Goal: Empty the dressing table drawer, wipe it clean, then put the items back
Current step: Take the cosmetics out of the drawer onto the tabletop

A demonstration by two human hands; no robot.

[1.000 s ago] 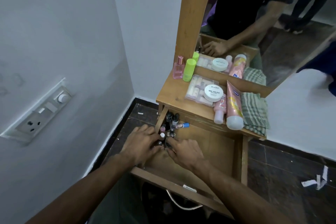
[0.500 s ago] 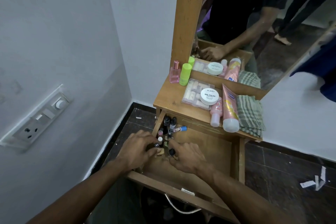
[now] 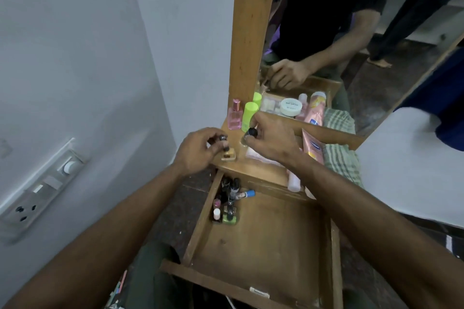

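Emptying step, partway done. Left hand (image 3: 198, 149) pinching the black cap of a small nail polish bottle (image 3: 227, 153) with an amber bottom, set down at the front left corner of the dressing table top (image 3: 253, 168), close to the edge. Probably put there because the back of the top is full. Right hand (image 3: 270, 138) pinching another little bottle with a black cap (image 3: 251, 132), held low over the top just beside the green tube (image 3: 249, 115); touching the wood or not, hard to tell. One bottle in each hand, likely to save trips.

Pink perfume bottle (image 3: 234, 118) standing at the back left corner, by the mirror frame (image 3: 251, 32). Pink lotion tube (image 3: 312, 145) and checked cloth (image 3: 341, 160) lying toward the right side of the top. Cloth likely kept near for the wiping.

Drawer (image 3: 263, 246) pulled wide open below. Most of its floor bare. A small bunch of nail polish bottles (image 3: 228, 204) still packed in the back left corner, with a blue-capped one (image 3: 247, 193) lying on its side next to them. More to lift out before wiping. Small bottles tip easily, so best set down upright and gently.
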